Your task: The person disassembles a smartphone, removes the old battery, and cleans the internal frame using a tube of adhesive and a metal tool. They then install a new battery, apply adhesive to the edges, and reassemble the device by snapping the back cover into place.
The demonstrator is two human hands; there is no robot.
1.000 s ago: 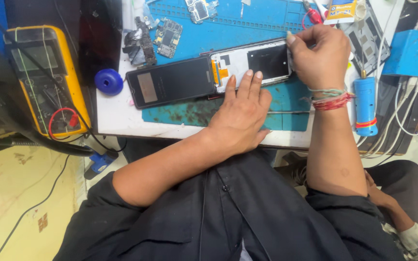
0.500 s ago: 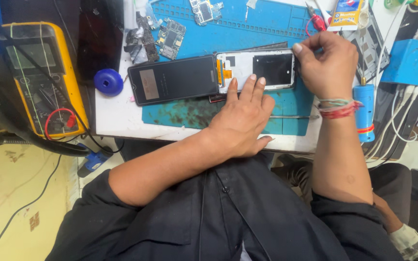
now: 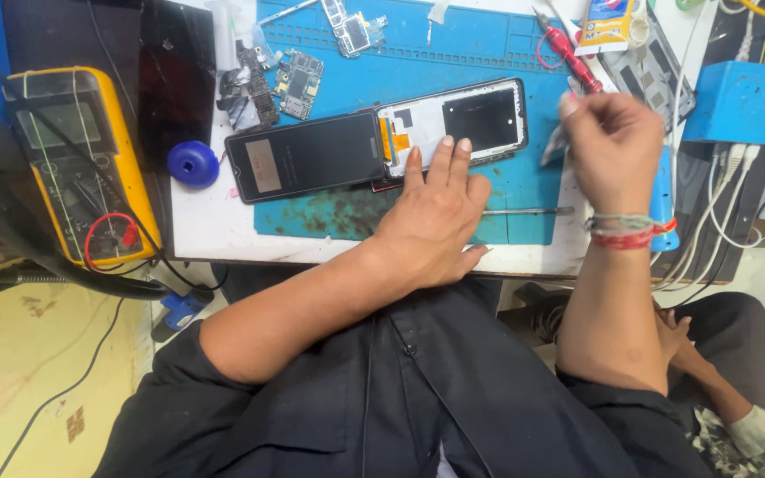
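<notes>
My left hand (image 3: 436,217) lies flat on the blue work mat (image 3: 471,44), fingertips pressing the lower edge of an opened phone frame (image 3: 489,115), white inside with a dark square. An orange flex joins it to a black display panel (image 3: 312,158) lying to its left. My right hand (image 3: 613,146), wearing a thread bracelet, hovers just right of the frame with fingers pinched. A thin grey metal tool (image 3: 552,146) sticks down from them; the hand is blurred.
A yellow multimeter (image 3: 81,159) with leads sits far left, a blue round cap (image 3: 193,164) beside it. Circuit boards (image 3: 298,84), a red-handled screwdriver (image 3: 568,53), a glue tube (image 3: 608,22) and a blue box (image 3: 737,97) ring the mat. A thin metal pick (image 3: 524,211) lies near the table's front edge.
My right hand has lifted off the phone frame's right end and moved right and slightly toward me. The left hand keeps pressing the frame.
</notes>
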